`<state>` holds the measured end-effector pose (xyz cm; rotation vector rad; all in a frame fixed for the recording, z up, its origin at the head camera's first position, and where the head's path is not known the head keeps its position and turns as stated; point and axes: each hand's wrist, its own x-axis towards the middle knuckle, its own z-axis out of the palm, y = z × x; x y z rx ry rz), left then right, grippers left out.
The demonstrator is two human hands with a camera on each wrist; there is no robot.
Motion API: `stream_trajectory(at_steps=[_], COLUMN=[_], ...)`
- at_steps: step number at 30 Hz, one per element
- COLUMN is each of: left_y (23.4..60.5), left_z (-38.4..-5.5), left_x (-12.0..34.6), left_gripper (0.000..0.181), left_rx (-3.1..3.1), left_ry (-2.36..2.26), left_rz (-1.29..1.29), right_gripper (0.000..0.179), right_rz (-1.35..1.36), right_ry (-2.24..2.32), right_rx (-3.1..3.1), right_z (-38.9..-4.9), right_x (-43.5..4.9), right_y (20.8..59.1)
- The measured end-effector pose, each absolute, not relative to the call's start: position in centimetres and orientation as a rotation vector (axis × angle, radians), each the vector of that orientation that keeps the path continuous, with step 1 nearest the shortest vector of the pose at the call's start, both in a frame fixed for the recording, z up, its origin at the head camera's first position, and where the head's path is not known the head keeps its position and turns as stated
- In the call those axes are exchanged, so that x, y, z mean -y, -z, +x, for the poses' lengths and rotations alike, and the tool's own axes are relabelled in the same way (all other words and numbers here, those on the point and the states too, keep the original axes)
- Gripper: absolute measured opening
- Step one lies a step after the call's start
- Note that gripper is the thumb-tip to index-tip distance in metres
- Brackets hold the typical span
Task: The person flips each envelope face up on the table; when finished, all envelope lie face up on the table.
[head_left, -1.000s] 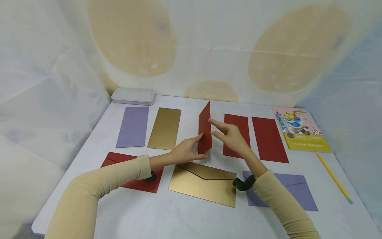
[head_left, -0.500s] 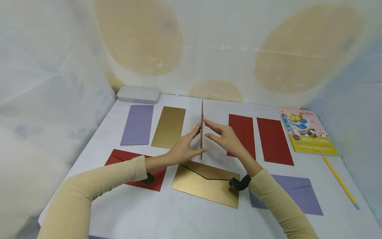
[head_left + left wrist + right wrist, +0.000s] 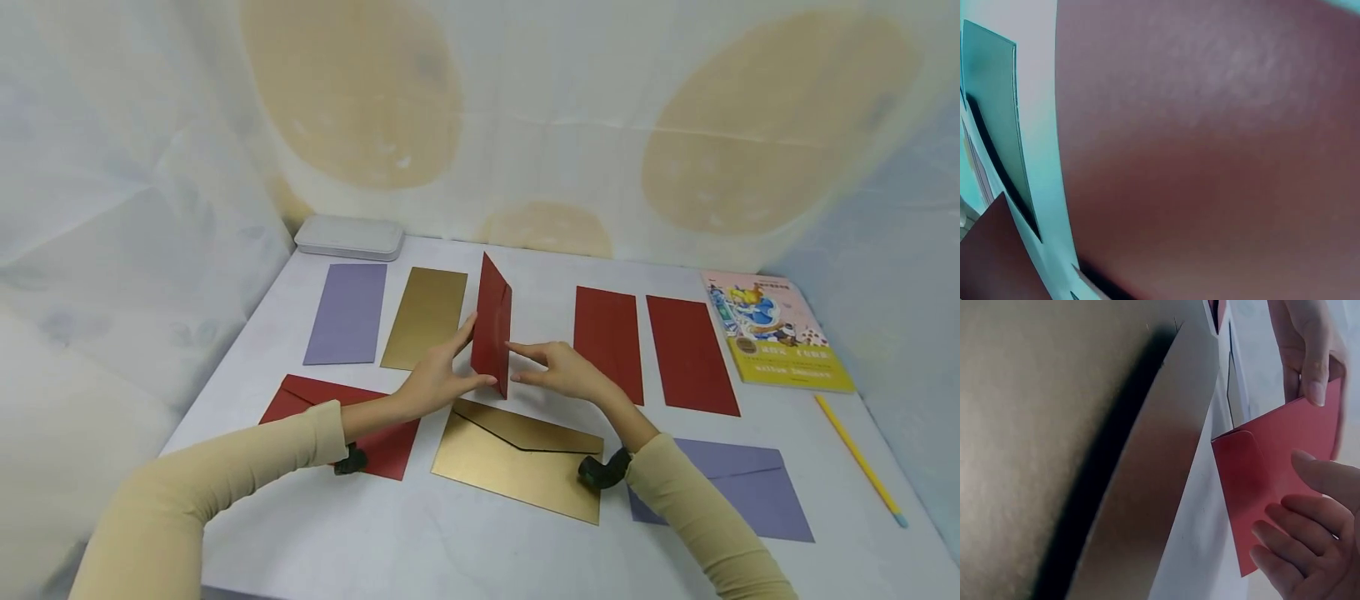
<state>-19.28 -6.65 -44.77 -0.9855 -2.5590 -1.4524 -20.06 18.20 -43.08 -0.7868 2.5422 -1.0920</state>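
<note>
A red envelope [image 3: 492, 329] stands on edge, turned sideways, at the middle of the table in the head view. My left hand [image 3: 433, 379] grips it from the left, the thumb over its near edge. On its right side my right hand [image 3: 564, 371] has its fingertips close against the envelope. In the right wrist view that envelope [image 3: 1241, 481] shows its flap, and my left hand's thumb presses near its upper edge. There my right hand [image 3: 1310, 544] faces it with loosely bent fingers. Neither hand shows in the left wrist view, mostly filled by a reddish-brown surface [image 3: 1210, 156].
In front lie a red envelope [image 3: 393, 437], a gold envelope [image 3: 517, 475] and a purple envelope [image 3: 757, 492]. Behind are purple [image 3: 347, 312], gold [image 3: 426, 317] and red cards [image 3: 609, 342]. A white case [image 3: 349, 237], a book [image 3: 780, 333] and a yellow pencil [image 3: 858, 458] lie around the edges.
The red envelope has turned from showing its left face, through edge-on, to showing its flap side. My left hand has shifted left; my right hand has come lower along the envelope.
</note>
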Motion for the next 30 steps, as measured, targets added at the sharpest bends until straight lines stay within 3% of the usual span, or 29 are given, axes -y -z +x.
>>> stream_trajectory(at_steps=[30], left_y=[46.0], left_z=[-22.7], left_x=[5.3], left_gripper=[0.094], left_rx=[2.939], left_ry=[1.239], left_rz=[-0.883], right_gripper=[0.057], right_rz=[-0.765], right_ry=[0.795], right_rx=[-2.720], right_z=[-19.5], right_x=[-20.6], right_y=[44.0])
